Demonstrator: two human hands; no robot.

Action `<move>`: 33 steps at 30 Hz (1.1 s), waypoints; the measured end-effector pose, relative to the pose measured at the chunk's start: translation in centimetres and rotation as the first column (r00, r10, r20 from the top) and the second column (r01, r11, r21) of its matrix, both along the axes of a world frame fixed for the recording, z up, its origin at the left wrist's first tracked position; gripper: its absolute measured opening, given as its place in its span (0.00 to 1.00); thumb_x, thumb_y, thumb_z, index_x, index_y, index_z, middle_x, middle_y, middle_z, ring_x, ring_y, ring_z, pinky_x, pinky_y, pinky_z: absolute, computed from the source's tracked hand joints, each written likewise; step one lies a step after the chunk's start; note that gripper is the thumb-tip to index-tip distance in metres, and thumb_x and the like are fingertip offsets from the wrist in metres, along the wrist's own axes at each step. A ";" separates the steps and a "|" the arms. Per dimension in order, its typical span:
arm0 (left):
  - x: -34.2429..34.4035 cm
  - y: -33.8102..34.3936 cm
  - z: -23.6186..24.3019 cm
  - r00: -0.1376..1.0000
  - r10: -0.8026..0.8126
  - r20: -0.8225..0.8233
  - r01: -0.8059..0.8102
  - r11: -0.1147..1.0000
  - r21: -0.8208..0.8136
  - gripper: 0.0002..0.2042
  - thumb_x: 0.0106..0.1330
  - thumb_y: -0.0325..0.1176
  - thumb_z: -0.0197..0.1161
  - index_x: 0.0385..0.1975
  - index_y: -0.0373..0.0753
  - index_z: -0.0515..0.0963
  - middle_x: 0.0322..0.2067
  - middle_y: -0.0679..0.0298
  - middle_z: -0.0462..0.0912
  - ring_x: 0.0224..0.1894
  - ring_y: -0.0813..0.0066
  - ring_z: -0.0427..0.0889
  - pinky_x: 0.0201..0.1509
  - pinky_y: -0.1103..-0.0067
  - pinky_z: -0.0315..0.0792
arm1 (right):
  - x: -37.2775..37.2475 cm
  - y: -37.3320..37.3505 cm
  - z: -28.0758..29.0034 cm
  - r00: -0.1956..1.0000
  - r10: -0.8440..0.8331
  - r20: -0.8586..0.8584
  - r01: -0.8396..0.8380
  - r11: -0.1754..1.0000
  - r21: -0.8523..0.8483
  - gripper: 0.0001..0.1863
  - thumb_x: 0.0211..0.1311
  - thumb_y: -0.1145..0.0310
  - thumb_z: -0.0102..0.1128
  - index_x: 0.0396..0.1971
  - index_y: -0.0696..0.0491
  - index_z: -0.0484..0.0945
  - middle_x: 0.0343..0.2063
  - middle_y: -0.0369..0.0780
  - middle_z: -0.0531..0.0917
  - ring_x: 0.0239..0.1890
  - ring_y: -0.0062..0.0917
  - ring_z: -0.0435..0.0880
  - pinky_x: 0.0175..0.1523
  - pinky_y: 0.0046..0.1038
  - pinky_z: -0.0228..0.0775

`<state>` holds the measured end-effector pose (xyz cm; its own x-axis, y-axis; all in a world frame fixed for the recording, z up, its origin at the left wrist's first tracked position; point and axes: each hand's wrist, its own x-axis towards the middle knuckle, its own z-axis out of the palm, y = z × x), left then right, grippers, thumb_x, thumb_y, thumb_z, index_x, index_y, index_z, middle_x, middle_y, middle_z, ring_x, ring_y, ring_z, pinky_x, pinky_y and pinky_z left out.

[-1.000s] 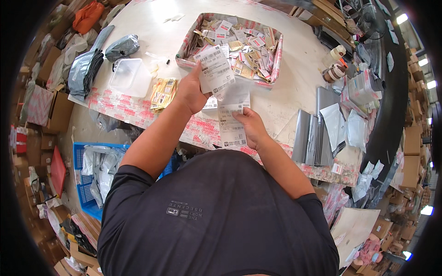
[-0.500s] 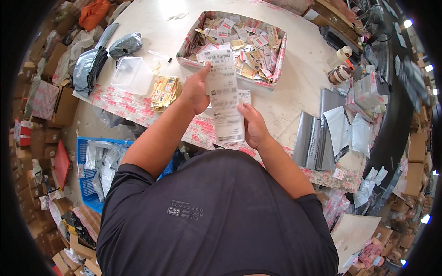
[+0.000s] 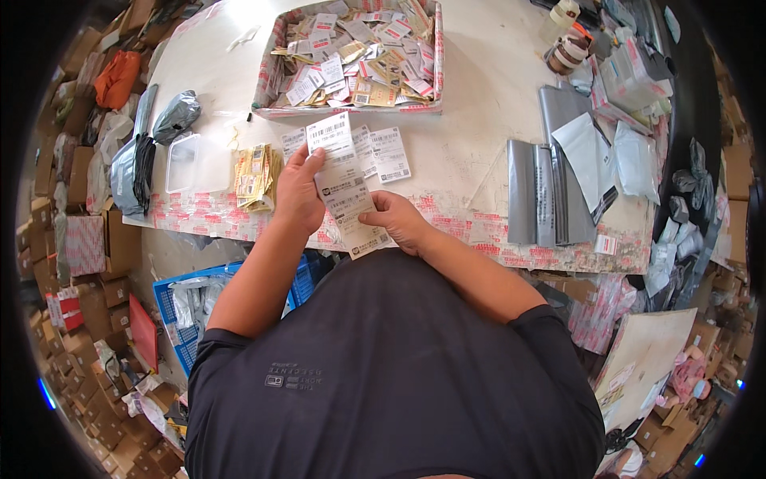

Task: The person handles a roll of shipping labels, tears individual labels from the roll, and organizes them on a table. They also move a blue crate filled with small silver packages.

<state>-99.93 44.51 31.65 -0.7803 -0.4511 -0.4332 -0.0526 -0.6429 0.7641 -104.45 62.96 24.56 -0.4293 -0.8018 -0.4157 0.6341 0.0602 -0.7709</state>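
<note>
A strip of white printed shipping labels (image 3: pixel 341 185) is stretched between my two hands, over the table's near edge. My left hand (image 3: pixel 302 191) grips its upper part, the thumb lying on the front. Lower down, my right hand (image 3: pixel 399 223) pinches the strip's right side between thumb and fingers. Behind it, loose white labels (image 3: pixel 391 156) lie on the table. Left of my left hand is a pile of yellow packets (image 3: pixel 255 177). Beyond the strip stands an open box (image 3: pixel 351 112) full of small white and yellow packets.
A clear plastic tub (image 3: pixel 182 164) and grey plastic bags (image 3: pixel 134 174) sit at the table's left. Grey mailer bags (image 3: pixel 531 191) lie at the right, near bottles (image 3: pixel 568 54) and a clear bin (image 3: pixel 634 80). Below the left edge is a blue crate (image 3: pixel 169 295).
The view has shifted, so the table's things appear moved. The strip now slants and shows different labels; my right hand has moved onto its front. More loose labels show on the table behind it.
</note>
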 end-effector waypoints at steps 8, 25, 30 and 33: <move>3.5 1.2 0.3 0.944 -0.135 0.302 0.139 0.990 0.007 0.26 0.71 0.27 0.57 0.68 0.31 0.65 0.55 0.58 0.80 0.53 0.68 0.81 0.58 0.70 0.76 | -0.9 1.8 -0.1 0.565 0.030 -0.825 0.155 0.978 0.142 0.46 0.49 0.65 0.74 0.70 0.54 0.62 0.67 0.53 0.65 0.70 0.45 0.64 0.72 0.36 0.59; 0.3 3.0 -4.6 0.991 0.074 0.109 -0.088 0.988 0.126 0.17 0.72 0.23 0.54 0.59 0.32 0.67 0.49 0.57 0.80 0.50 0.67 0.82 0.58 0.69 0.78 | -1.4 4.7 -4.3 0.975 -0.064 -0.215 0.065 0.998 -0.004 0.27 0.62 0.71 0.67 0.61 0.60 0.73 0.51 0.41 0.82 0.53 0.21 0.80 0.57 0.25 0.73; -1.7 3.1 -3.2 0.968 0.094 0.234 -0.085 0.995 -0.048 0.25 0.72 0.23 0.55 0.68 0.37 0.63 0.50 0.58 0.80 0.49 0.70 0.82 0.54 0.71 0.79 | -1.0 6.7 -4.9 0.963 -0.047 -0.267 0.083 0.989 0.124 0.29 0.61 0.67 0.68 0.60 0.59 0.73 0.52 0.44 0.82 0.54 0.25 0.80 0.59 0.27 0.72; -1.2 3.5 -4.2 0.962 -0.040 0.271 0.049 0.998 -0.027 0.24 0.71 0.23 0.55 0.68 0.36 0.64 0.50 0.56 0.80 0.49 0.69 0.82 0.52 0.74 0.80 | -0.7 7.2 -4.1 0.827 -0.038 -0.561 0.163 0.971 0.173 0.36 0.57 0.62 0.71 0.64 0.58 0.69 0.59 0.50 0.76 0.61 0.36 0.75 0.66 0.33 0.65</move>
<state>-101.12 47.99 27.43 -0.6558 -0.4366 -0.6159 -0.2877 -0.6098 0.7385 -105.12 70.20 20.44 -0.7092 -0.6649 -0.2342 0.1188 0.2147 -0.9694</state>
